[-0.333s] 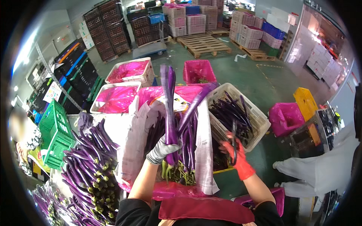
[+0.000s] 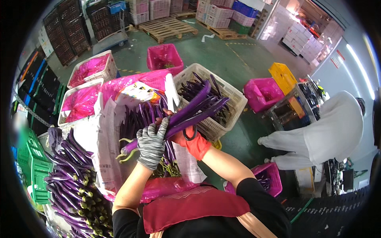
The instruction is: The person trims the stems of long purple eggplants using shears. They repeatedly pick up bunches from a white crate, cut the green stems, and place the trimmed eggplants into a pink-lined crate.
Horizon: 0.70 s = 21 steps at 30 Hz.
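In a striped grey glove, my left hand (image 2: 151,146) is closed around the stem-end part of a few long purple eggplants (image 2: 194,116). They lie slantwise, green stems at lower left and tips at upper right. My right hand (image 2: 195,146), in a red glove with bare fingertips, holds black-handled scissors (image 2: 195,133) and meets the eggplants from beneath and the right. Part of that hand and most of the scissors are hidden behind them. Below is a box lined with printed paper (image 2: 108,148) and pink plastic film, with more eggplants (image 2: 131,123) inside.
A large eggplant pile (image 2: 69,186) lies at left beside a green crate (image 2: 39,174). At right stands a white crate (image 2: 234,119) of dark eggplants. Pink-lined bins (image 2: 262,93) stand beyond. A person in pale clothing (image 2: 317,139) bends at far right.
The eggplants in my left hand have swung from upright to slanting right. My right hand, with the scissors, has come from the white crate to meet them. The view has turned rightward.
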Motion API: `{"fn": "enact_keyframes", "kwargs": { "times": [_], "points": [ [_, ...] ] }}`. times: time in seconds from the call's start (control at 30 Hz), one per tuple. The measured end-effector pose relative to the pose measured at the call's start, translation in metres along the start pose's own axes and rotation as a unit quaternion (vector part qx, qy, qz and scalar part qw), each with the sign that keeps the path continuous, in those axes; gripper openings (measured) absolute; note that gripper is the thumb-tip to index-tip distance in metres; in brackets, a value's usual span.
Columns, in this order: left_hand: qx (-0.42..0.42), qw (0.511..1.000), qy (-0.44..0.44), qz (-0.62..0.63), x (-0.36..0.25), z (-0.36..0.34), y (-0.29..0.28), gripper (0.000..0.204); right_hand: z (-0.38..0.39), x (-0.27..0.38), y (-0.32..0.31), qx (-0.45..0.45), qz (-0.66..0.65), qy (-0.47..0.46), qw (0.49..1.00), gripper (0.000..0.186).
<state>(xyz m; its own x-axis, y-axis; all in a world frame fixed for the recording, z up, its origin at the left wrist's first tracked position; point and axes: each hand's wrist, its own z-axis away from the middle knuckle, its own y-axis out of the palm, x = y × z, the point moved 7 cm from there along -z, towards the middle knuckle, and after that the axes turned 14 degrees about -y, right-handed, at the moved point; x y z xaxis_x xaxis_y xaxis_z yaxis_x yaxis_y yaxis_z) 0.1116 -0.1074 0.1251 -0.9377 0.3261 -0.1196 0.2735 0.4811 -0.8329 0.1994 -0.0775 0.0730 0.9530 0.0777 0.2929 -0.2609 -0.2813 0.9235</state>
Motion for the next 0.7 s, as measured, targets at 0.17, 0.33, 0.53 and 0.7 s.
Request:
{"fn": "enact_keyframes", "kwargs": {
  "times": [0.17, 0.33, 0.53, 0.7],
  "points": [
    [0.008, 1.0, 0.03, -0.003, 0.006, 0.017, -0.002, 0.069, -0.003, -0.016, -0.006, 0.021, -0.08, 0.081, 0.993, 0.052],
    [0.017, 0.999, 0.031, 0.004, 0.017, 0.024, -0.01, 0.081, -0.011, -0.024, -0.013, -0.003, -0.012, 0.038, 0.999, 0.048],
    [0.026, 0.996, -0.002, 0.082, 0.016, 0.025, -0.019, 0.074, -0.019, -0.03, -0.008, 0.056, -0.011, 0.043, 0.997, 0.041],
    [-0.019, 0.997, 0.015, 0.072, 0.013, 0.02, -0.029, 0.05, -0.017, -0.029, 0.005, 0.01, -0.041, 0.036, 0.998, 0.057]
  ]
}}
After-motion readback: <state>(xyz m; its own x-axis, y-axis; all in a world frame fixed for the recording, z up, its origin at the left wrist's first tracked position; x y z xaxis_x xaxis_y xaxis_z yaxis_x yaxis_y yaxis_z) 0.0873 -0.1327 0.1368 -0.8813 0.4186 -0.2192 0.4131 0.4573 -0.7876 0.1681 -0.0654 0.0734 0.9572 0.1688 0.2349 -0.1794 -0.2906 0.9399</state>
